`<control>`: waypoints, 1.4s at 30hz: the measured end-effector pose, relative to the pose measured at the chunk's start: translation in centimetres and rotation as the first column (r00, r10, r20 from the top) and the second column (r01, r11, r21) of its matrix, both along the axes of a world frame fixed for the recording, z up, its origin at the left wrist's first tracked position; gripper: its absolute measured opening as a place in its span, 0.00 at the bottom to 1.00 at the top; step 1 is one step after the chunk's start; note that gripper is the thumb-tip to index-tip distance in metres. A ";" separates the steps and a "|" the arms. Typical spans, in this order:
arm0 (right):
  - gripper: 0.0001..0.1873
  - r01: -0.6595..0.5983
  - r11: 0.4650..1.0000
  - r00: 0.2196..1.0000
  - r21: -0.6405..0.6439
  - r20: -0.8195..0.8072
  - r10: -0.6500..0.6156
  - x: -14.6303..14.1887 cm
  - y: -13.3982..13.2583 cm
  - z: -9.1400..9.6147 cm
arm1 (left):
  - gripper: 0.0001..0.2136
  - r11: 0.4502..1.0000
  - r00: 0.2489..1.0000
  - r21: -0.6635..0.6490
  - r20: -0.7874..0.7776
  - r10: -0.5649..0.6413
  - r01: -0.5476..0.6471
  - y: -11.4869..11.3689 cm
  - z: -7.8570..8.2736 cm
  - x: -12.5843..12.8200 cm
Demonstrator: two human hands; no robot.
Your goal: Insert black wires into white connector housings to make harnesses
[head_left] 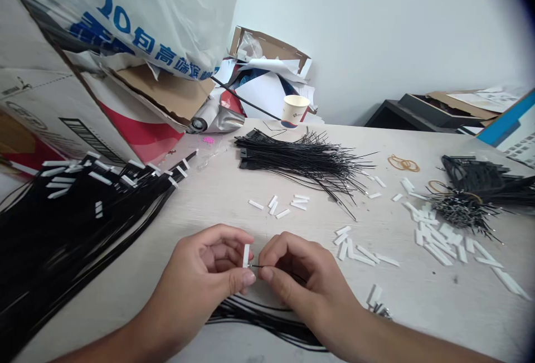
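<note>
One white strip [246, 255] and black wire [256, 266] between the hands [198, 274] [307, 279]

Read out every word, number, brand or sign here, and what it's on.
Plastic bag: "10包高端", blue; its other characters are creased or blurred.
Cardboard box: print too blurred to read.
Paper cup: logo too small.
Red-and-silver packet: mark too small.
Blue-and-white panel: print too blurred.

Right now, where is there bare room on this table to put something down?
The tabletop has two bare patches. One, beyond the left hand, lies between the black cables and small white pieces. Another lies between the right forearm and the large white pile. Crowded: far middle, with the black bundle; right side, with that pile and banded wires.
</note>
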State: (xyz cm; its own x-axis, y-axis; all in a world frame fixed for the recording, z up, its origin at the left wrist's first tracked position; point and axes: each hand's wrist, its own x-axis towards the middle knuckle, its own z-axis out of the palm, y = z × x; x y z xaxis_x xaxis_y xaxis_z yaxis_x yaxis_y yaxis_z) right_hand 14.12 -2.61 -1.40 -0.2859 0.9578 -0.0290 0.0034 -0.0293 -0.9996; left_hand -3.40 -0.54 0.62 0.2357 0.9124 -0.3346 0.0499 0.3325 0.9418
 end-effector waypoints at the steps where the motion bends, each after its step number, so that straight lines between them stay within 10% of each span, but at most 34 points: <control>1: 0.08 0.001 1.000 1.000 0.003 -0.006 -0.001 0.0 0.0 0.0 | 0.13 1.000 1.000 0.010 -0.007 0.007 -0.007 0.0 0.0 0.0; 42: 0.07 0.009 0.998 0.999 0.057 0.044 -0.011 0.2 0.2 -0.2 | 0.08 0.999 0.997 0.004 -0.062 -0.037 0.037 0.3 -0.4 -0.6</control>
State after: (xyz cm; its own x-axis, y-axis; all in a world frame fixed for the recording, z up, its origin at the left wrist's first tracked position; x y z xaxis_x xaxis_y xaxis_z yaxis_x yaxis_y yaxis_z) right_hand 14.31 -2.38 -1.60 -0.2759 0.9611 0.0127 0.0475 0.0268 -0.9985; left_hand -3.97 -0.25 0.17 0.2484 0.9051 -0.3451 0.1207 0.3246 0.9381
